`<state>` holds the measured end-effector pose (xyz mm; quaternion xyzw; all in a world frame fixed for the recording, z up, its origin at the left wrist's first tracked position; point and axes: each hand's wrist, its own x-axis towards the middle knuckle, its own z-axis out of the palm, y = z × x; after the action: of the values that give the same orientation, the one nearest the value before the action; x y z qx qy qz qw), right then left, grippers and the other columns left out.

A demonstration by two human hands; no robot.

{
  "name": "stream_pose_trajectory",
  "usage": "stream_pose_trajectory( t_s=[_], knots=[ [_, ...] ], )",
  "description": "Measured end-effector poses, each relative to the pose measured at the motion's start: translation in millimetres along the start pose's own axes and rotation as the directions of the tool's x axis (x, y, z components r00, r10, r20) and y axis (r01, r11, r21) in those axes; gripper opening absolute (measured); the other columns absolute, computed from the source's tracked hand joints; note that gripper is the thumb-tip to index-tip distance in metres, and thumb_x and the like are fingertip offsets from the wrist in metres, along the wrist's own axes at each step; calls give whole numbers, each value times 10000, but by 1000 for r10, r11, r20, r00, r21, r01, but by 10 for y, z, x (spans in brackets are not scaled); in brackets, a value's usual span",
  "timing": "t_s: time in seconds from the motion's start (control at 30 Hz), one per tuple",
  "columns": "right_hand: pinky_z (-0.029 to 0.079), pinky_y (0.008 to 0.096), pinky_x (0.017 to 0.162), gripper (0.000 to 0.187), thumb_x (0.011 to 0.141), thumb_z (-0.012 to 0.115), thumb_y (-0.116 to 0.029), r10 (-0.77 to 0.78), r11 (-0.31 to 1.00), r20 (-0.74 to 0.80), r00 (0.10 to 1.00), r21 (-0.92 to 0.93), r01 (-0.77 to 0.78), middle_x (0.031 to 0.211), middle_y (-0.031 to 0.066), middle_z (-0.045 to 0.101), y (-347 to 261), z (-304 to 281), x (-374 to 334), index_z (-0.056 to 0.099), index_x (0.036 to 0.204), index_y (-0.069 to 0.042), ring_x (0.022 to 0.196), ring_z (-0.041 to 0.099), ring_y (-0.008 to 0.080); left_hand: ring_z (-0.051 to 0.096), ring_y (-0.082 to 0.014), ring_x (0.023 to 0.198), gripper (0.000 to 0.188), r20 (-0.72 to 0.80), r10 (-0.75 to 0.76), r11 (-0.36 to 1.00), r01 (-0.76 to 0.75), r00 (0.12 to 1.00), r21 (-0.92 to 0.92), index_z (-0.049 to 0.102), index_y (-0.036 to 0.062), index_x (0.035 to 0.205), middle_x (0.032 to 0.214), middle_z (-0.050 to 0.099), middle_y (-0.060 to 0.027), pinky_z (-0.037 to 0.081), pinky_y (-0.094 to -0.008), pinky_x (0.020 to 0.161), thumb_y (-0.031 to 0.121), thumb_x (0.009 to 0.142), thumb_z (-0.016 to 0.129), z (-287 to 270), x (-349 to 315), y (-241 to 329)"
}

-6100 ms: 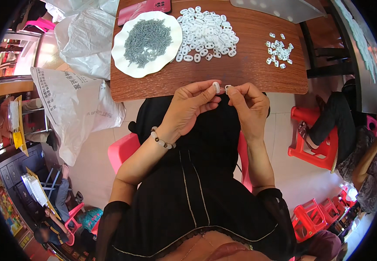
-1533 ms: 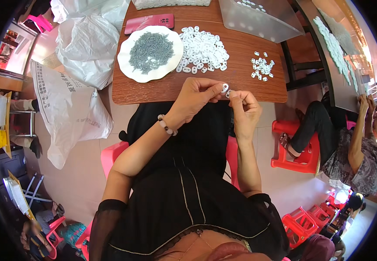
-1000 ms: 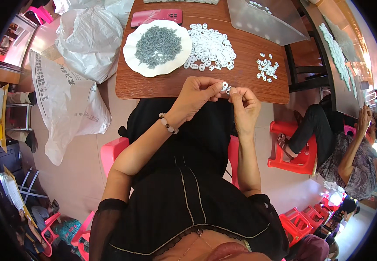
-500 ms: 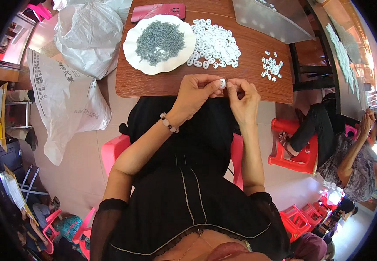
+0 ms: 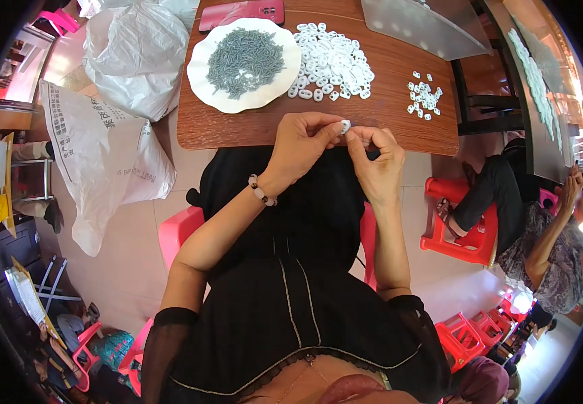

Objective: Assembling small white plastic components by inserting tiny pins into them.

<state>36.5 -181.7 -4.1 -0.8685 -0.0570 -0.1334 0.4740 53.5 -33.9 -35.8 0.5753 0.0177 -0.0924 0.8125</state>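
Note:
Near the table's front edge, my left hand (image 5: 299, 145) pinches a small white oval plastic piece (image 5: 345, 126) with holes between thumb and forefinger. My right hand (image 5: 379, 161) meets it from the right, thumb and forefinger pressed together at the piece; anything between those fingertips is too small to make out. Beyond my hands lies a heap of similar white oval pieces (image 5: 338, 64). To its left stands a white scalloped plate (image 5: 198, 77) bearing many small grey screw-like pins (image 5: 244, 57). A smaller scatter of white pieces (image 5: 424, 99) lies at the right.
The brown wooden table (image 5: 251, 131) carries a pink phone (image 5: 264, 11) behind the plate and a grey translucent bin (image 5: 426, 30) at the back right. White sacks (image 5: 103, 161) stand on the floor at left. A person sits by a red stool (image 5: 463, 236) at right.
The white piece has tilted slightly between my fingers, and my right hand has shifted a little, its thumb now close under the piece. The whole view has shifted slightly.

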Motion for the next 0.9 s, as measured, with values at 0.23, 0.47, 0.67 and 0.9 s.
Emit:
stream_pose_trajectory(
  t_s=[0.23,0.47,0.67,0.9],
  knots=[
    [467,279,630,49,785,707,-59,5,1000,23,1000,15,-5,703,64,646,43,4,13,695,821,-28,663,571,154,578,-57,652,152,-3,-7,1000,7,1000,19,699,-45,961,750,669,-40,469,-195,587,80,883,663,6,-7,36],
    [473,297,633,45,783,691,-50,30,999,38,999,27,-31,690,71,644,47,17,26,666,793,-14,670,588,175,583,-59,654,163,-5,-18,998,18,1000,53,698,-44,968,760,673,-43,474,-194,591,91,884,664,7,3,25],
    [471,296,624,51,784,681,-46,9,1000,25,1000,16,-9,685,71,640,60,11,23,645,771,-13,660,584,182,593,-67,660,166,-14,-32,998,33,999,61,696,-41,970,762,677,-50,480,-199,598,96,881,665,6,8,23],
    [450,261,624,75,817,657,-27,72,984,-32,997,167,-66,734,84,628,167,-39,67,678,887,-15,647,545,150,587,-81,686,156,68,421,724,-380,904,576,704,-4,979,810,691,-83,465,-234,633,100,868,666,87,-35,356]
  ],
)
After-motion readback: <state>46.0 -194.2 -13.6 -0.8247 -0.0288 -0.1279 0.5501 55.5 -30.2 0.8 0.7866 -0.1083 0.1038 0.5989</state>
